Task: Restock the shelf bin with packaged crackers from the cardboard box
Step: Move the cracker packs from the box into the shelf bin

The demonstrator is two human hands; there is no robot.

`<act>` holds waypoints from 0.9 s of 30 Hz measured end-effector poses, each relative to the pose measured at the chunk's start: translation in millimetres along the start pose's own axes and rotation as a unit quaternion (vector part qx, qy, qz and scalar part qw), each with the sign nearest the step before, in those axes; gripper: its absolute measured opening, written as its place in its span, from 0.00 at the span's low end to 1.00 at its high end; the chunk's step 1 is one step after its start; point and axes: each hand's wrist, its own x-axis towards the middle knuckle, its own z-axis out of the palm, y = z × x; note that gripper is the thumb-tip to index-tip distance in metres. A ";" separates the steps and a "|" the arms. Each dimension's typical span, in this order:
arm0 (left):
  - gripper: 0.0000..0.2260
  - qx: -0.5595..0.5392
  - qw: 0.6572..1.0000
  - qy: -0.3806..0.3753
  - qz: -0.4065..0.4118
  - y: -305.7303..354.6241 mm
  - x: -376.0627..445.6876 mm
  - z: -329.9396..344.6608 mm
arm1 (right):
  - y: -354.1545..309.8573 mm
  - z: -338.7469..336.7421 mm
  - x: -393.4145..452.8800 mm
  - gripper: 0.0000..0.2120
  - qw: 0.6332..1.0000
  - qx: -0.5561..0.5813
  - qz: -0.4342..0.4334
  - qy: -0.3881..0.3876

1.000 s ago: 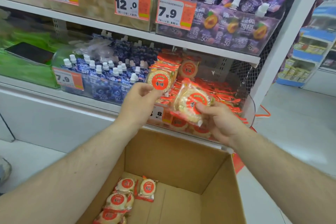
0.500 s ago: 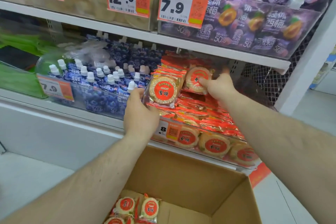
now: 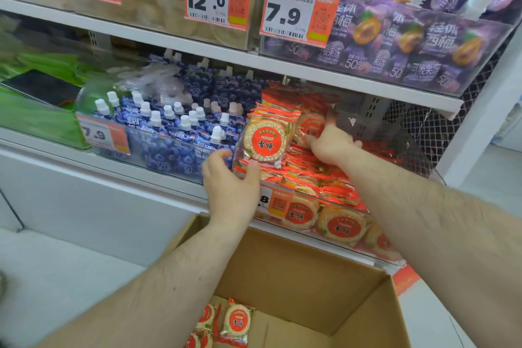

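A clear shelf bin on the middle shelf holds many red-and-clear cracker packs. My left hand grips the bin's front left corner, thumb against an upright cracker pack with a red round label. My right hand reaches into the bin and presses a second cracker pack upright behind the first. Below, the open cardboard box holds a few more cracker packs at its bottom left.
Blue spouted jelly pouches fill the bin to the left. Purple pouches and pale snacks sit in bins on the shelf above, with price tags. A white upright post and mesh panel stand to the right.
My right hand carried a cracker pack from in front of the bin up into it and set it upright at the back. My left hand dropped to the bin's front left corner.
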 end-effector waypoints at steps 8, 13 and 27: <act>0.24 0.024 0.999 0.004 0.032 -5.7 -19.9 -18.2 | 7.3 -18.9 -29.9 0.47 0.998 0.000 -0.013 0.064; 0.11 0.010 0.994 -0.047 0.102 -33.2 -45.9 -55.6 | 5.0 -6.5 -102.1 0.26 0.911 0.065 -0.260 0.314; 0.05 0.185 0.894 -0.304 -0.274 -143.1 -78.9 -105.9 | 88.7 297.2 -218.3 0.21 0.936 -0.080 -0.066 -0.335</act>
